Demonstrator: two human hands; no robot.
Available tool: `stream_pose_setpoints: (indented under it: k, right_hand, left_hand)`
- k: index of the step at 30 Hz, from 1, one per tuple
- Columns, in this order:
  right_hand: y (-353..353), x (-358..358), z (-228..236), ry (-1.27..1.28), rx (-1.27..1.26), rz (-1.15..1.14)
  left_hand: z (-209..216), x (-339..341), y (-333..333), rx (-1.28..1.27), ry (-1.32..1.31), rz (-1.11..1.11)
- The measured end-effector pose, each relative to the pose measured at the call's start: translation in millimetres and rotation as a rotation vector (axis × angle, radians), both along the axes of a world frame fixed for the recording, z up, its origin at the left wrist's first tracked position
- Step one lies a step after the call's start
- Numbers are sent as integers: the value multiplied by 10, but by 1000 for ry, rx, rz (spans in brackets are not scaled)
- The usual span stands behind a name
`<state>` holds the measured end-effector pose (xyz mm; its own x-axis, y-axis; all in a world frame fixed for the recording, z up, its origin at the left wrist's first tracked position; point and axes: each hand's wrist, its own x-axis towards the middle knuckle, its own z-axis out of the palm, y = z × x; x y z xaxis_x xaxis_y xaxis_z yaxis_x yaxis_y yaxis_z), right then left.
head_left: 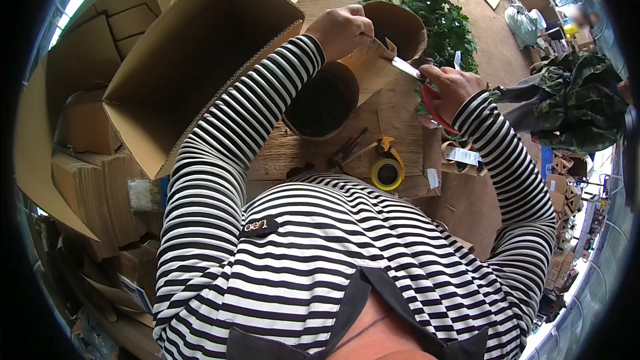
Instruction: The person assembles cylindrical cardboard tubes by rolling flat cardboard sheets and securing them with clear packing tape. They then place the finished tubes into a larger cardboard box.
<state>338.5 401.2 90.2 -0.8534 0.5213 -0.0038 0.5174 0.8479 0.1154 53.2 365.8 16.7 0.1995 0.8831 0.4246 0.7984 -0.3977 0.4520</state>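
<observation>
Over the wooden workbench [267,168], my left hand [340,31] is closed in a pinch on the upper edge of a brown cardboard or paper sheet [373,75]. This sheet curves between two round openings, a dark one [322,101] nearer me and a brown one [400,23] farther off. Whether they are separate tubes I cannot tell. My right hand [455,87] grips red-handled scissors [406,67], whose blades point left and reach the sheet's edge beside a small raised flap [389,49].
A large open cardboard box [193,60] stands at my left, near stacked flat cardboard [97,193]. A yellow tape dispenser [387,174] and a red-and-black hand tool [348,147] lie close to me. Leafy green plants [440,10] are beyond; a person in camouflage [580,103] is at right.
</observation>
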Motion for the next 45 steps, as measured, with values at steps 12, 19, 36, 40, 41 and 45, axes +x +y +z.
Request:
stream_pose_setpoints:
  k: [12,19,36,40,41,45]
  right_hand:
    - [243,442,-248,113,-34,-106]
    - [67,243,-256,203,-75,-27]
    - [-301,973,-552,387,-333,-362]
    - [-266,1022,-732,449,-525,-444]
    - [-265,955,-666,419,-546,-460]
    - [-332,865,-557,320,-514,-552]
  left_hand:
    - [-325,-56,348,-297,-142,-80]
    - [-162,177,300,-466,-320,-140]
    - [269,184,-70,133,293,-298]
    - [150,482,-245,133,284,-317]
    - [167,595,-305,153,320,-305]
    - [222,891,-490,128,318,-256]
